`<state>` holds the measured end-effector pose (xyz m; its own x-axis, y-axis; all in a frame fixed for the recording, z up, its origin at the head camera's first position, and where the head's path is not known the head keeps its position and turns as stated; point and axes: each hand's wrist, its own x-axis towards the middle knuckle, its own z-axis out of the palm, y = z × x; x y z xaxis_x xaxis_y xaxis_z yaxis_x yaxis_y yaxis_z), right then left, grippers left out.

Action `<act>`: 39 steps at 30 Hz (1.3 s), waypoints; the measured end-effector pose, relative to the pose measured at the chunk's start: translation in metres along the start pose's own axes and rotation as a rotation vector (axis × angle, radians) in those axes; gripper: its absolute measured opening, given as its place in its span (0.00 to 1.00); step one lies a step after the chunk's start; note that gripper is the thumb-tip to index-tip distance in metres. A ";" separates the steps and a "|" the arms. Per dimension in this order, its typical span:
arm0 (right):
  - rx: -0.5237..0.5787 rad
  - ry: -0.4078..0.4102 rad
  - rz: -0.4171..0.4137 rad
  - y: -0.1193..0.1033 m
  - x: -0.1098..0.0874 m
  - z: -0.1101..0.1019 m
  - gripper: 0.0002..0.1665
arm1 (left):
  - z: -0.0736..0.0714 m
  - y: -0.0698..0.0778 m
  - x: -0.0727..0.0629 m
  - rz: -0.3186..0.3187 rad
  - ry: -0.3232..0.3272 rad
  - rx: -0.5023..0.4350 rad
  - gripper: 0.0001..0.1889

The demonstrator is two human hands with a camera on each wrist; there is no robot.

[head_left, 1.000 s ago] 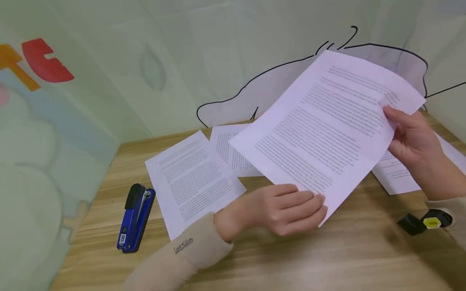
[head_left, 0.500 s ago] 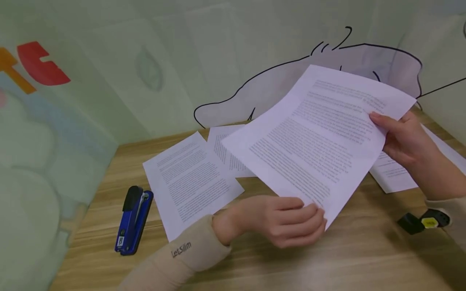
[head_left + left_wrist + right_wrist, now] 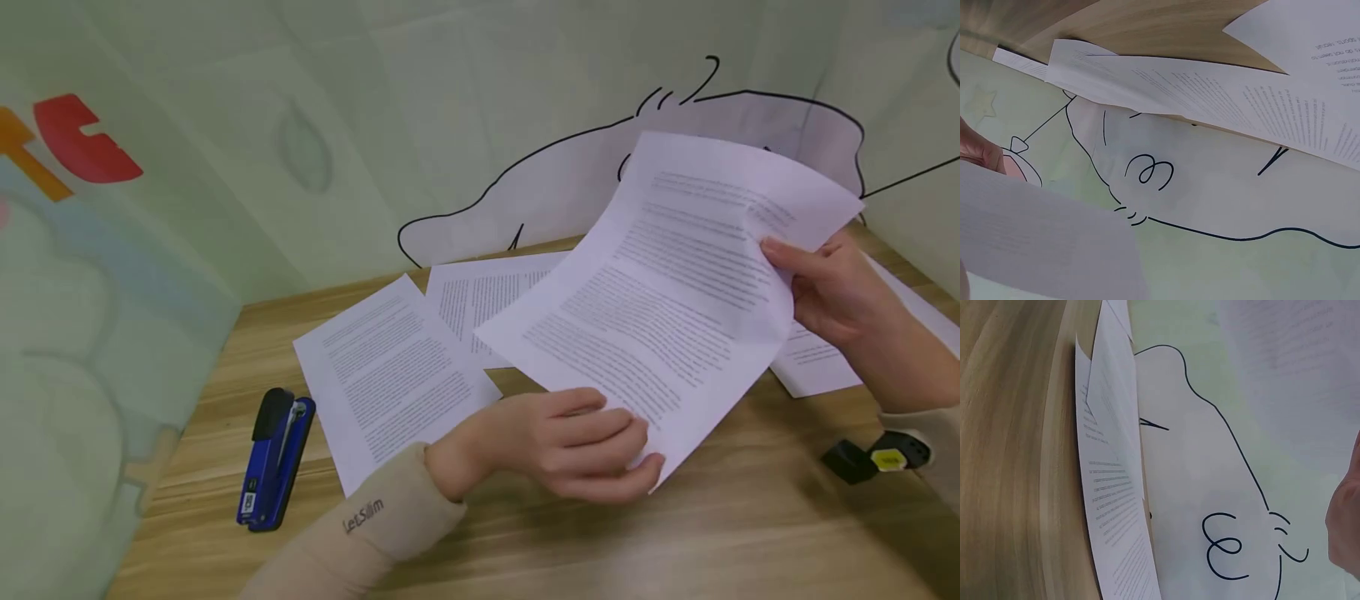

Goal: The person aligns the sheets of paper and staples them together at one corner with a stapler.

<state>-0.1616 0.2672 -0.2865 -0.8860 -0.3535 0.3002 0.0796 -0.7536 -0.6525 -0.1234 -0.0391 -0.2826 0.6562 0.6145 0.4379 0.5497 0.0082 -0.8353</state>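
A printed sheet of paper is held up over the table, tilted and bowed along its length. My right hand pinches its right edge, thumb on the printed face and the other fingers behind. At the lower edge, my left hand holds the sheet with curled, slightly spread fingers; its thumb is hidden. Part of the raised sheet also fills a corner of the left wrist view. In the right wrist view the same sheet appears pale and blurred.
Printed sheets lie on the wooden table: a left sheet, a back sheet partly covered, and a right sheet behind my right arm. A blue stapler lies at the left. A patterned wall sheet borders the table.
The raised sheet has lowered slightly and bends more, its left corner shifting down and uncovering more of the back sheet. My left hand's fingers have spread a little; my right hand has moved slightly left.
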 end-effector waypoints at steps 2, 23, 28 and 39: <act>-0.030 -0.053 -0.020 -0.001 0.001 0.001 0.26 | 0.002 0.000 -0.001 -0.024 0.024 0.002 0.06; 0.246 -0.145 0.064 -0.009 -0.004 -0.003 0.25 | -0.023 -0.003 -0.025 -0.084 -0.050 0.043 0.05; 0.291 -0.179 0.118 -0.010 -0.006 -0.007 0.27 | -0.038 -0.005 -0.036 -0.137 -0.070 0.041 0.05; 0.343 -0.291 0.340 0.000 -0.005 -0.009 0.33 | -0.042 0.008 -0.045 -0.628 -0.003 -0.249 0.05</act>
<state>-0.1615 0.2740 -0.2940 -0.6260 -0.7094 0.3238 0.5254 -0.6905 -0.4972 -0.1272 -0.0999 -0.2951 0.1719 0.5550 0.8139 0.9293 0.1827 -0.3209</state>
